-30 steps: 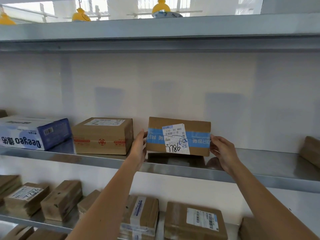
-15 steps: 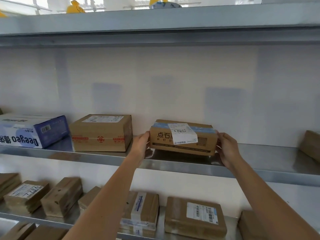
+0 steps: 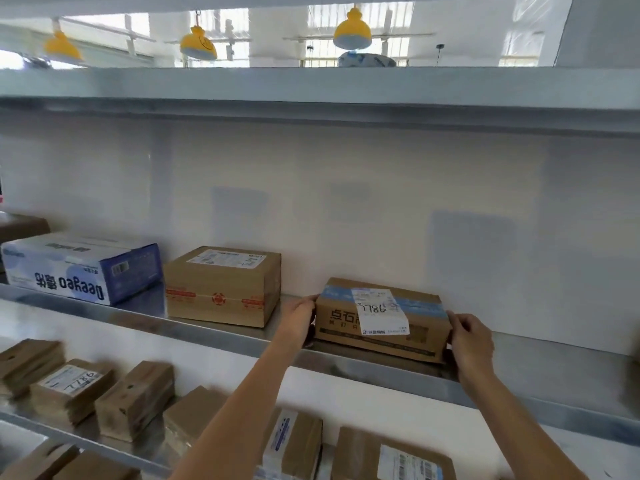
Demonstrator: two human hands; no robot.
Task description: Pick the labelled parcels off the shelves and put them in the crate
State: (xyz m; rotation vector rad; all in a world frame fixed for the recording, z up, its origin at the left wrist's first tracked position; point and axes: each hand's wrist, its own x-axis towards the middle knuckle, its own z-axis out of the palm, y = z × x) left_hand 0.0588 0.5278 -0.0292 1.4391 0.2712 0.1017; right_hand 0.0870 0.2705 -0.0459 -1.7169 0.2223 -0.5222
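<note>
A brown cardboard parcel (image 3: 382, 320) with a band of blue tape and a white label handwritten "7786" sits on the middle metal shelf (image 3: 540, 379), flat or nearly so, close to the white back wall. The left hand (image 3: 300, 315) grasps its left end with fingers curled round the corner, and the right hand (image 3: 469, 342) grasps its right end, thumb on the front face and fingers wrapped behind the edge. Both bare forearms reach up from the bottom of the view.

To the left on the same shelf, well apart from the held parcel, stands a taller brown box (image 3: 221, 285) sealed with red-printed tape and bearing a label on top. Beside that lies a blue and white carton (image 3: 83, 268) printed "Deeyeo", upside down.

On the lower shelf (image 3: 69, 439) lie several smaller brown parcels, among them a labelled packet (image 3: 71, 384) marked "7786" and a flat labelled parcel (image 3: 391, 459) at the bottom right. Yellow pendant lamps (image 3: 352, 29) hang beyond the top shelf.
</note>
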